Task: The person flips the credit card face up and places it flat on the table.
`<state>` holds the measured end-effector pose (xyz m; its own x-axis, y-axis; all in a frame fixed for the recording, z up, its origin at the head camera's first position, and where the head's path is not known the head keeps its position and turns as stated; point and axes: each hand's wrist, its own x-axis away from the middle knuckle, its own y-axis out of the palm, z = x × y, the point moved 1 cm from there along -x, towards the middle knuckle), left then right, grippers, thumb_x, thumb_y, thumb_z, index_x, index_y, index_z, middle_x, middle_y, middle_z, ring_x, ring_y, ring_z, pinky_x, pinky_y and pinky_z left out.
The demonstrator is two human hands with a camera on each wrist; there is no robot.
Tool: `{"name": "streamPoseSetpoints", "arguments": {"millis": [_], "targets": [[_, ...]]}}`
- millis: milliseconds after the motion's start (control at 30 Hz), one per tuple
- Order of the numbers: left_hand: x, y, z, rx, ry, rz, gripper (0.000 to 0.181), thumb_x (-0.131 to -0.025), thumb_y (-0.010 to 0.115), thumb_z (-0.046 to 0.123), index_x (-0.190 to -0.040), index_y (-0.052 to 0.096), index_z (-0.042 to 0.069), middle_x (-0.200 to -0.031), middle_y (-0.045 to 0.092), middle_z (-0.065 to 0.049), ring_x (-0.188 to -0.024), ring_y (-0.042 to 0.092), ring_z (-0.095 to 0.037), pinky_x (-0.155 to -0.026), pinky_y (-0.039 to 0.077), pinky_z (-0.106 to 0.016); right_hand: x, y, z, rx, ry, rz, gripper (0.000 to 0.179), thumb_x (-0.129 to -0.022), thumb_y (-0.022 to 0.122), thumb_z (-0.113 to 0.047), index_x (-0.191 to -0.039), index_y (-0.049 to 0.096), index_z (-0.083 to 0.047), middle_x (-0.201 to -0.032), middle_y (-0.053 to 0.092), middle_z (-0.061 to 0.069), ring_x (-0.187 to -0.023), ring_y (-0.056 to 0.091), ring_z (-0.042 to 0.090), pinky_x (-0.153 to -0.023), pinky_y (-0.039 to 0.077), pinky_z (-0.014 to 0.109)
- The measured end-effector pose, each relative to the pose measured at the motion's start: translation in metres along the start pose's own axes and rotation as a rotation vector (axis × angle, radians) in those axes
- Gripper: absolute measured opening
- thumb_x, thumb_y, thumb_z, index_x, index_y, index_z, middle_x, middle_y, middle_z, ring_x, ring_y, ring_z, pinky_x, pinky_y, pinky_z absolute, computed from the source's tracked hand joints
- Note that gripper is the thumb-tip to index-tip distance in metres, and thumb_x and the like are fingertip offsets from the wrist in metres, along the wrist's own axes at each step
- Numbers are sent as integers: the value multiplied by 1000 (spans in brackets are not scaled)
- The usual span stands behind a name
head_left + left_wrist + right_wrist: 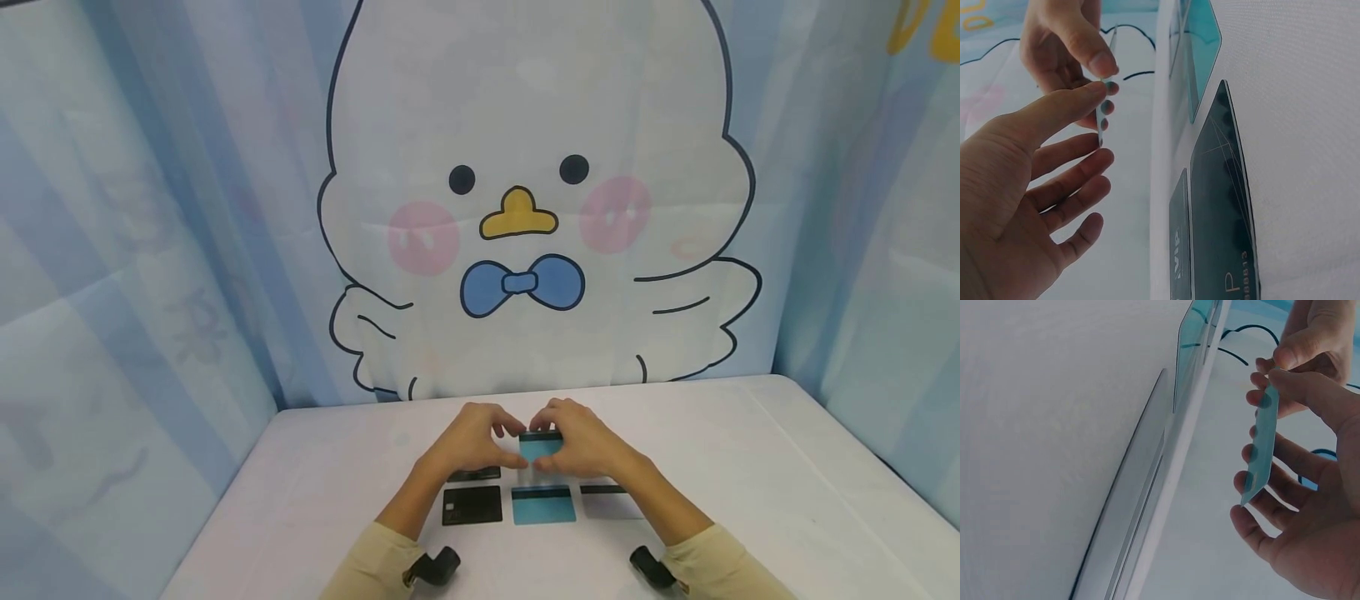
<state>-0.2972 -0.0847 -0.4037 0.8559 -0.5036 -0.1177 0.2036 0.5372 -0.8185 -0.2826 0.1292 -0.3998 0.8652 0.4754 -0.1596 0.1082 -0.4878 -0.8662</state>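
A teal card (538, 447) with a dark stripe along its top edge is held up above the white table between both hands. My left hand (474, 439) pinches its left end, thumb low and fingertips higher. At the other end my right hand (588, 442) grips it with the thumb on the near side; in the right wrist view its fingertips show behind the teal card (1264, 440). Below lie a black card (472, 506), a second teal card (543, 507) and a pale silver card (609, 502), side by side. Another black card (476, 474) is partly hidden by the left hand.
The white-covered table (750, 483) extends to both sides of the cards. Behind it hangs a printed curtain (525, 333) with a cartoon bird. Black wrist devices (438, 567) sit at both sleeve cuffs.
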Motion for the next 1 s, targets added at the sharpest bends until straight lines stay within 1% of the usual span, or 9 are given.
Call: {"name": "streamPoseSetpoints", "arguments": {"millis": [233,400,533,667,800,1000], "targets": [[0,-1,-1,-3,10,-6,49,-78,92,39,-121,78,20,-111,76,9,-102,63,-16,-74,52,-24,0,-1,0,-6,5,9,42,-78,90,-29,-115,75,-17,-107,66,-5,-104,58,18,-96,53,48],[1,-1,-4,-3,-4,1,51,-77,92,42,-122,78,21,-107,75,9,-101,63,-15,-74,52,-24,0,-2,0,-11,16,8,42,-79,90,-28,-115,74,-17,-107,66,-5,-104,57,18,-96,53,49],[1,-2,-5,0,-14,0,52,-78,92,42,-123,77,22,-107,74,9,-101,62,-14,-74,53,-25,1,-4,1,-14,13,5,41,-79,90,-29,-116,74,-17,-105,66,-6,-102,58,17,-94,54,46],[2,-3,-7,6,-13,8,52,-78,92,41,-124,77,21,-107,75,8,-101,63,-16,-73,53,-25,0,-5,2,-27,0,9,42,-79,90,-29,-116,74,-17,-104,67,-5,-99,58,16,-91,55,42],[2,-3,-9,15,-18,10,52,-78,92,41,-124,77,21,-108,75,7,-102,64,-18,-73,53,-25,-1,-5,4,-49,6,10,42,-79,90,-28,-116,73,-16,-104,67,-5,-97,59,15,-90,57,40],[2,-3,-10,21,-26,12,52,-79,91,41,-125,76,21,-109,75,7,-104,64,-19,-75,53,-26,-2,-6,4,-87,29,12,43,-80,90,-27,-117,72,-16,-106,69,-4,-98,61,17,-89,58,41]]}}
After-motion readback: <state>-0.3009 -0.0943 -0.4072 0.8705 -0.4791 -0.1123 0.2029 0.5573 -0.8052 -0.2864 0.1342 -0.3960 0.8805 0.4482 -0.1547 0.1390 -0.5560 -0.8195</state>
